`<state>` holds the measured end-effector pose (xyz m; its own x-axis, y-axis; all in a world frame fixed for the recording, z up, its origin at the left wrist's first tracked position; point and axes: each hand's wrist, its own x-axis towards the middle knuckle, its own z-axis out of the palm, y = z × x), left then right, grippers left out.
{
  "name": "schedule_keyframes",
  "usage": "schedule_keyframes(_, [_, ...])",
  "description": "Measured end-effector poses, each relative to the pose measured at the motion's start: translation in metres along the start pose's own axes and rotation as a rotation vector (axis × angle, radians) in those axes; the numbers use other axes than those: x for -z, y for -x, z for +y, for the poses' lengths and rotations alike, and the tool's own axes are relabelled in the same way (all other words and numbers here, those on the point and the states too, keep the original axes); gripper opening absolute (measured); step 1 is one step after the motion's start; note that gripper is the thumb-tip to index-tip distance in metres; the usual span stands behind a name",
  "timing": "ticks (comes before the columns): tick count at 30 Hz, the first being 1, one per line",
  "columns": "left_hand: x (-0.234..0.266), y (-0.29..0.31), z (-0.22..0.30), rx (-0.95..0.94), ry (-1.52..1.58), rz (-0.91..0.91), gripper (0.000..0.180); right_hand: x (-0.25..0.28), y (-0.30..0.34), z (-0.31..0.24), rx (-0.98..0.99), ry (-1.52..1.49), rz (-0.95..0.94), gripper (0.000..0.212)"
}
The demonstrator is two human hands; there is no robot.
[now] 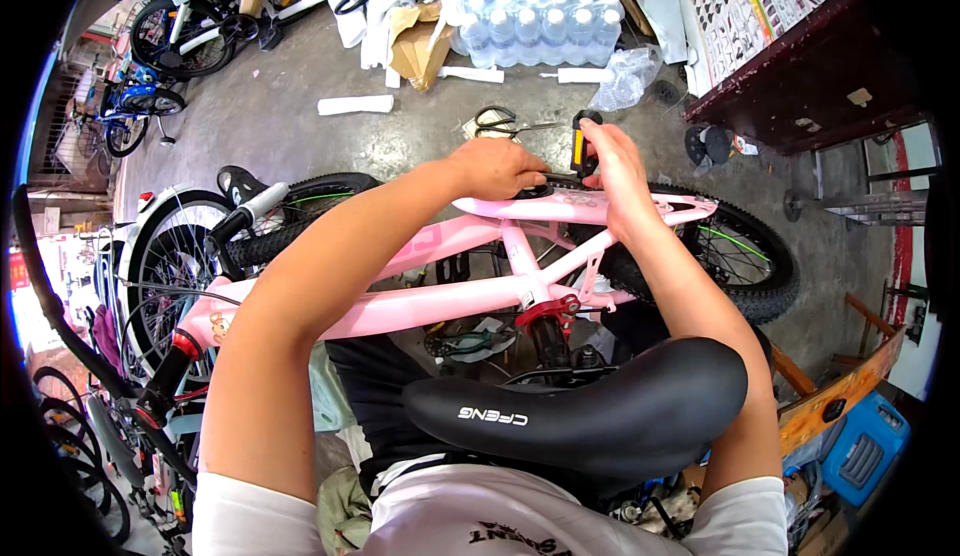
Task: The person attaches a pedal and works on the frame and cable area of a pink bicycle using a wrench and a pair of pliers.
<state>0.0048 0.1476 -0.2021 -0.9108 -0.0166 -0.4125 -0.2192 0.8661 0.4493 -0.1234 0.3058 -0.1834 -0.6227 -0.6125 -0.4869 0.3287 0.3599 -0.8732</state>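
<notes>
A pink bicycle frame lies across in front of me, tipped over, its black saddle against my lap. My right hand is closed at the black pedal with a yellow reflector, beyond the frame. Just left of it, my left hand has its fingers curled down at the crank area beside the pink chain guard. What its fingertips grip is hidden. The rear wheel is to the right, and the front wheel to the left.
Scissors lie on the floor beyond my left hand. Shrink-wrapped water bottles stand farther back, near torn cardboard. Pliers lie below the frame. A dark red cabinet and a blue plastic case are right; other bicycles stand left.
</notes>
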Motion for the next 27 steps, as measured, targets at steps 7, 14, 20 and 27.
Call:
schedule_keyframes(7, [-0.015,-0.019,0.014,0.215,0.14,0.122,0.049,-0.006,0.007,-0.001,0.03,-0.008,0.037,0.031])
schedule_keyframes(14, [-0.025,-0.025,0.01,0.232,0.178,0.293,0.044,-0.005,0.001,0.001,0.063,-0.03,0.028,0.029])
schedule_keyframes(20, [-0.022,-0.026,0.008,0.256,0.169,0.239,0.039,-0.006,0.001,-0.001,0.05,-0.042,0.016,0.028])
schedule_keyframes(27, [-0.03,-0.025,0.003,0.153,0.198,0.364,0.041,-0.006,0.003,-0.002,0.066,-0.01,0.016,0.029])
